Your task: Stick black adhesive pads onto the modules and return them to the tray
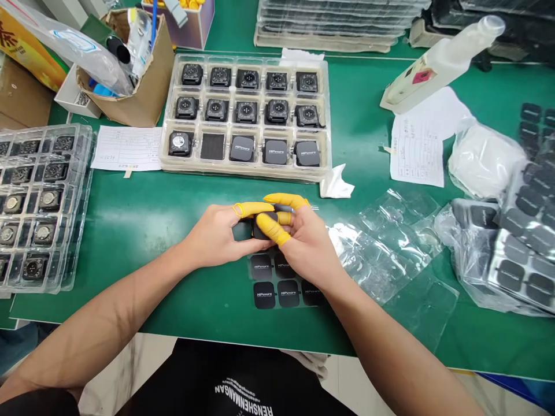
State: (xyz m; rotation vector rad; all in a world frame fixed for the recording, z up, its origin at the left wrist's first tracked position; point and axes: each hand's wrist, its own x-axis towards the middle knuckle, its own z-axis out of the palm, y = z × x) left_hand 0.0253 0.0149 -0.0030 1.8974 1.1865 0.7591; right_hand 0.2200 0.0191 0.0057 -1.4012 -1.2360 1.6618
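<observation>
Both hands meet above the green table, around a black smartwatch body (261, 227) that the fingers partly cover. My left hand (219, 234) grips it from the left, with a yellow finger cot on the index finger. On the other side my right hand (306, 240) holds it too, its thumb and several fingers in yellow cots. Beneath the right hand lies a sheet of black square HiFuture stickers (264, 294), partly hidden. Beyond the hands stands a plastic tray (243, 171) of watch bodies; some front-row ones carry a HiFuture square, and one compartment shows only a dark pad.
A second watch tray (65, 242) stands at left. Behind are a cardboard box (151, 75) of supplies and stacked trays (325, 29). To the right are a white bottle (433, 72), clear plastic sheets (385, 242), a paper slip (416, 150) and bagged sticker sheets (515, 248).
</observation>
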